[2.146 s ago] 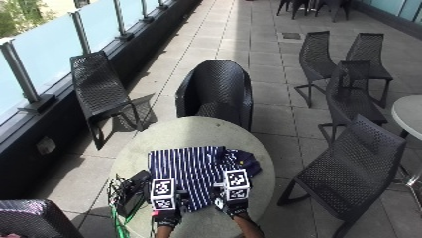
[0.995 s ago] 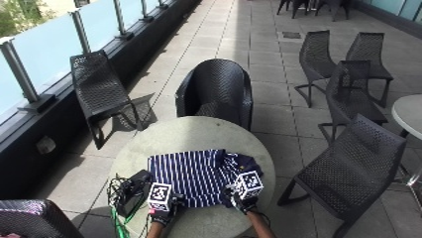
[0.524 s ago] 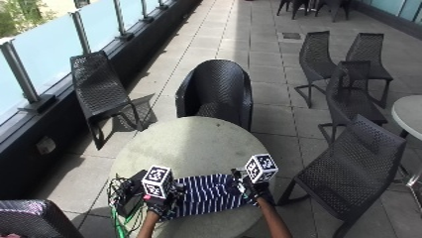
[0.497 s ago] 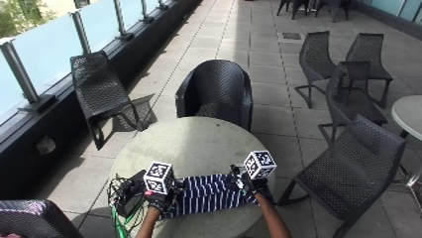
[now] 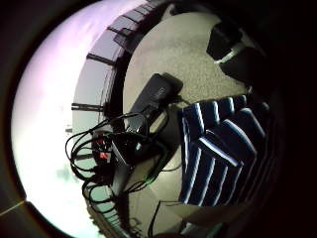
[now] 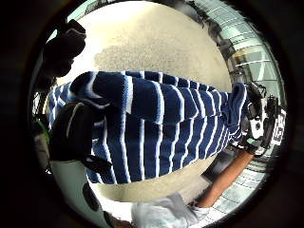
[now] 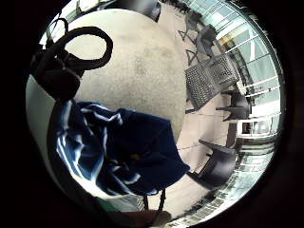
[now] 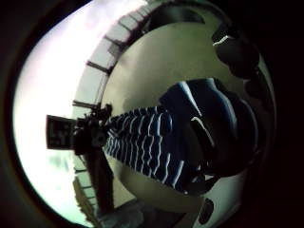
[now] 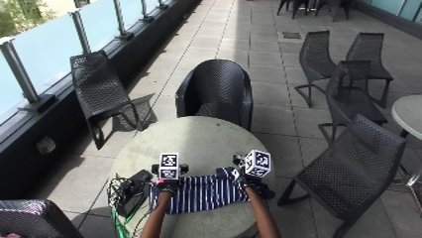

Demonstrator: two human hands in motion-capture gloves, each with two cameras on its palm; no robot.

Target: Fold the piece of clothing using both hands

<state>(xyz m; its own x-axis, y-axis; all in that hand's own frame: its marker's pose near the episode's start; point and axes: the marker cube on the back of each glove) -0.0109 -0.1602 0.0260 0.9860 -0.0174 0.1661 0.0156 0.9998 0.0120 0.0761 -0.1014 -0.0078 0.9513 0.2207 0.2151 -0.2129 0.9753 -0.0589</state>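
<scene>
On the round table (image 9: 198, 136) you pinched the striped garment (image 9: 198, 193) with left hand (image 9: 168, 186) and right hand (image 9: 242, 181), apparently to carry its edge over for a fold.

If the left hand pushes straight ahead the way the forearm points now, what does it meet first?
Likely nothing soon. The left hand grips the striped shirt, and ahead of it lies bare round table. The black device with cables sits off to its left, apparently out of that line; depth is hard to judge.

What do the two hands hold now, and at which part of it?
Both hold the striped shirt: the left hand grips its left end, the right hand its right end.
</scene>
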